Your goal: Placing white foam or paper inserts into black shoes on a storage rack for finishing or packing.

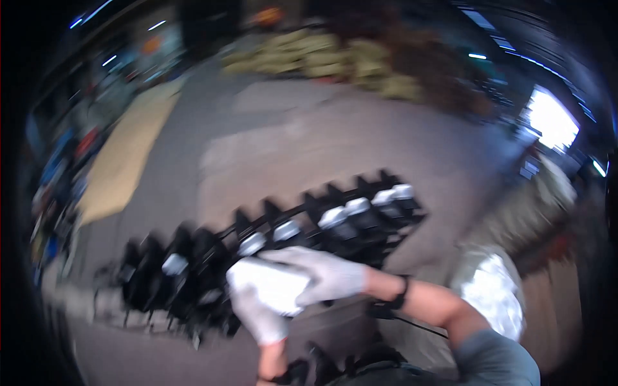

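The white-gloved left hand (256,314) and white-gloved right hand (333,275) grip a bright white, motion-blurred object (277,286) between them, at the near side of a long row of black, pointed pieces (313,239). Several pieces carry rounded white patches (333,217).

One white object (273,287) is held by two gloved hands, left (256,312) and right (333,273); beyond the fingers (286,253), at least seven white tops (333,218) are counted along one black rack (206,254).
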The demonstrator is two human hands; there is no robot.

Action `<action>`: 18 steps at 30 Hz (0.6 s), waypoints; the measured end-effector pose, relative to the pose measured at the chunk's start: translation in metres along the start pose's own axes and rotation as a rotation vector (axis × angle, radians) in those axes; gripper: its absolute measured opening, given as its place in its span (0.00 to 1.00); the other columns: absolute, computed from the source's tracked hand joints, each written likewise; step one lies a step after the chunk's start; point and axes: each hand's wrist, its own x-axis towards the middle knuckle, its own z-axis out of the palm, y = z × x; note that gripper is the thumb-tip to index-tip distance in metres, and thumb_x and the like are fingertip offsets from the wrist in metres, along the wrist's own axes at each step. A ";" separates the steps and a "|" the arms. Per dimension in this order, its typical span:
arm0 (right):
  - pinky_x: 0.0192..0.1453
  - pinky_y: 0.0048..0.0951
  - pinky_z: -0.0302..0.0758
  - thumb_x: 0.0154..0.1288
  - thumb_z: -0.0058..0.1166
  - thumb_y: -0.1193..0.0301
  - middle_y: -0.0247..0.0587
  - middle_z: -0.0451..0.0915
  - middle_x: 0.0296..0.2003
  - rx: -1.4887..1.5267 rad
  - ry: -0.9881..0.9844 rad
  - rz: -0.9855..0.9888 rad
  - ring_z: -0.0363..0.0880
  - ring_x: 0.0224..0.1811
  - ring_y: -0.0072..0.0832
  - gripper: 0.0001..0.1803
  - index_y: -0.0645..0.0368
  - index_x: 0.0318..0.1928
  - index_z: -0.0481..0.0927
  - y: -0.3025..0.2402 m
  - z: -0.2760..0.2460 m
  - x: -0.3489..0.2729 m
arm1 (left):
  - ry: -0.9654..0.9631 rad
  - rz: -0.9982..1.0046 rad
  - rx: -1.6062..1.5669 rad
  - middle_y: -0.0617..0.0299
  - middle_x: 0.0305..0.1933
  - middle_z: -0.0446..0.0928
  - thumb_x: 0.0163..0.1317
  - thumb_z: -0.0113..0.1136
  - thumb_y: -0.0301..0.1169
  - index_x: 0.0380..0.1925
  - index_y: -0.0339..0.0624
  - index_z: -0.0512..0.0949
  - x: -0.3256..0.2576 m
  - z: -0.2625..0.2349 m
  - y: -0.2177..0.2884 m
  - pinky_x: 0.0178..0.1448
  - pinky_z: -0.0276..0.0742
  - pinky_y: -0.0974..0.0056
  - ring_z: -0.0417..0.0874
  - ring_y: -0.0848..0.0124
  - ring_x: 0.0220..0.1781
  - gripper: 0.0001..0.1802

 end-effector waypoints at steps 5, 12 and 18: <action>0.64 0.32 0.87 0.67 0.74 0.70 0.41 0.90 0.56 0.297 0.406 0.213 0.90 0.55 0.25 0.22 0.65 0.59 0.86 -0.008 0.033 0.032 | -0.004 0.074 0.665 0.49 0.27 0.83 0.82 0.56 0.39 0.66 0.33 0.77 0.000 -0.012 0.043 0.41 0.83 0.52 0.87 0.51 0.29 0.23; 0.61 0.50 0.88 0.73 0.59 0.64 0.67 0.69 0.78 -0.820 -0.307 0.110 0.92 0.57 0.56 0.34 0.54 0.78 0.74 0.022 0.129 0.162 | -0.059 0.389 1.515 0.40 0.29 0.86 0.75 0.68 0.38 0.58 0.42 0.79 0.020 -0.116 0.019 0.37 0.83 0.37 0.89 0.38 0.33 0.18; 0.41 0.48 0.90 0.75 0.57 0.69 0.54 0.92 0.40 -1.102 -0.048 0.070 0.95 0.42 0.46 0.14 0.63 0.53 0.88 0.084 0.155 0.207 | -0.109 0.398 1.511 0.37 0.32 0.86 0.76 0.64 0.36 0.56 0.44 0.81 0.041 -0.101 0.025 0.39 0.82 0.35 0.89 0.35 0.35 0.14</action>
